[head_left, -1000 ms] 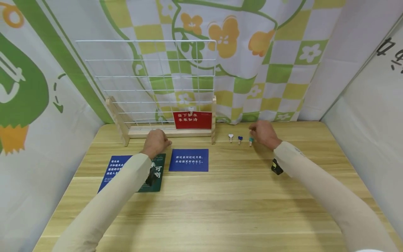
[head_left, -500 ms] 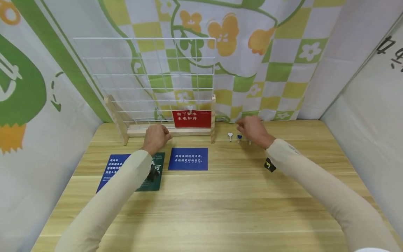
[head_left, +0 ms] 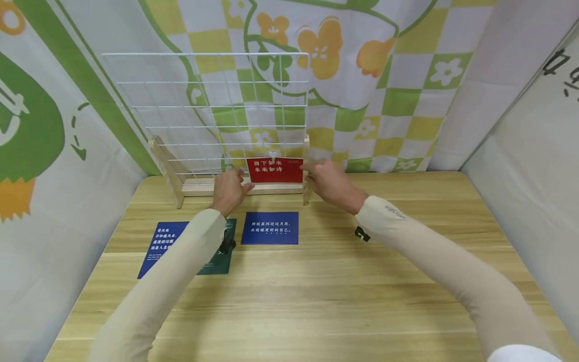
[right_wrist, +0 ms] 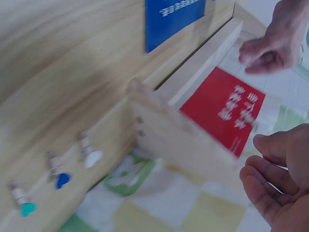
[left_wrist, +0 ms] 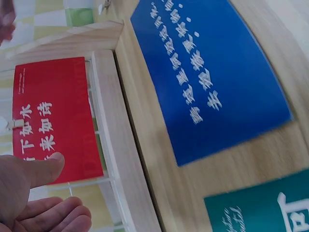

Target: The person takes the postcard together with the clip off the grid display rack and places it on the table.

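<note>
A red card (head_left: 280,175) with white writing hangs low on a white wire grid rack (head_left: 199,105). A white heart clip (left_wrist: 15,124) grips its top edge. My left hand (head_left: 229,191) is at the card's left edge; in the left wrist view its thumb (left_wrist: 46,170) overlaps the card's corner and nothing is pinched. Whether the thumb touches the card I cannot tell. By the stand's right wooden post (head_left: 306,171), my right hand (head_left: 333,185) has loosely bent fingers with nothing between them, beside the card's right edge.
A blue card (head_left: 270,228) lies in front of the rack. Another blue card (head_left: 158,241) and a green card (head_left: 217,264) lie left, partly under my left sleeve. White (right_wrist: 91,157), blue (right_wrist: 62,179) and teal (right_wrist: 28,208) heart clips lie right of the stand.
My right hand has moved left from above the loose clips to the rack's right post. The left hand has moved slightly forward to the red card's left edge, its thumb and fingers spreading.
</note>
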### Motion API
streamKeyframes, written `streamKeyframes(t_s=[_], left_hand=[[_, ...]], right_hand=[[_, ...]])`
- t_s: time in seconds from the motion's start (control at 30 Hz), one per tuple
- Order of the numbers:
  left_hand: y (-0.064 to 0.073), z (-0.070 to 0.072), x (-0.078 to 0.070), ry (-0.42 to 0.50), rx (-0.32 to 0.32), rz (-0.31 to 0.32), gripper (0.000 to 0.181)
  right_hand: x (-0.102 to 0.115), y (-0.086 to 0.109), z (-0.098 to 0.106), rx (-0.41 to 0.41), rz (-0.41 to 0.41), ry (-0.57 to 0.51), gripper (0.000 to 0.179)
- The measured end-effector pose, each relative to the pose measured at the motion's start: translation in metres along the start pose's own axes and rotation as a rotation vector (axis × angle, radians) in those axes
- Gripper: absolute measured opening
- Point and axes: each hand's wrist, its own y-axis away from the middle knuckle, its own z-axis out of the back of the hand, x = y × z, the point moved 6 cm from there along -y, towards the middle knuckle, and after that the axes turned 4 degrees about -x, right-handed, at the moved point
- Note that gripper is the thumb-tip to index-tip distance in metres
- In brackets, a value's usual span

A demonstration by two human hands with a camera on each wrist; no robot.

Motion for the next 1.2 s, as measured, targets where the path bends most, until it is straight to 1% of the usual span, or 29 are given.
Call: streamKeyframes(t_s=[0.1,0.23,0.4,0.47,0.63,0.7,0.8,0.93,1.07,1.2], left_hand=[[-0.003,0.001,-0.004,0.021,-0.036,-0.002,0.046],[-0.006,0.002,-0.005,0.046,-0.068,0.014,0.048],[-0.008,0.004,-0.004,0.065,-0.072,0.025,0.048],[-0.009,0.004,-0.005,0.068,-0.073,0.026,0.045],[-0.012,0.008,-0.006,0.085,-0.098,0.035,0.041],[-0.013,0.009,-0.007,0.09,-0.111,0.038,0.042],[-0.015,0.01,-0.007,0.083,-0.113,0.043,0.042],[-0.017,0.009,-0.008,0.082,-0.104,0.05,0.043],[-0.018,0.008,-0.009,0.091,-0.1,0.049,0.04],[-0.019,0.008,-0.01,0.101,-0.108,0.045,0.034]], right_hand=[[0.011,-0.011,-0.004,0.015,-0.011,-0.012,0.029],[0.021,-0.026,-0.01,0.031,-0.029,0.01,0.031],[0.029,-0.043,-0.019,0.035,-0.031,0.032,0.031],[0.031,-0.049,-0.022,0.04,-0.037,0.035,0.031],[0.035,-0.062,-0.028,0.069,-0.058,0.058,0.032],[0.036,-0.066,-0.031,0.09,-0.071,0.067,0.032],[0.036,-0.07,-0.034,0.108,-0.082,0.081,0.03],[0.035,-0.073,-0.036,0.103,-0.084,0.099,0.028],[0.034,-0.077,-0.039,0.098,-0.095,0.108,0.027],[0.035,-0.079,-0.042,0.114,-0.11,0.097,0.026]])
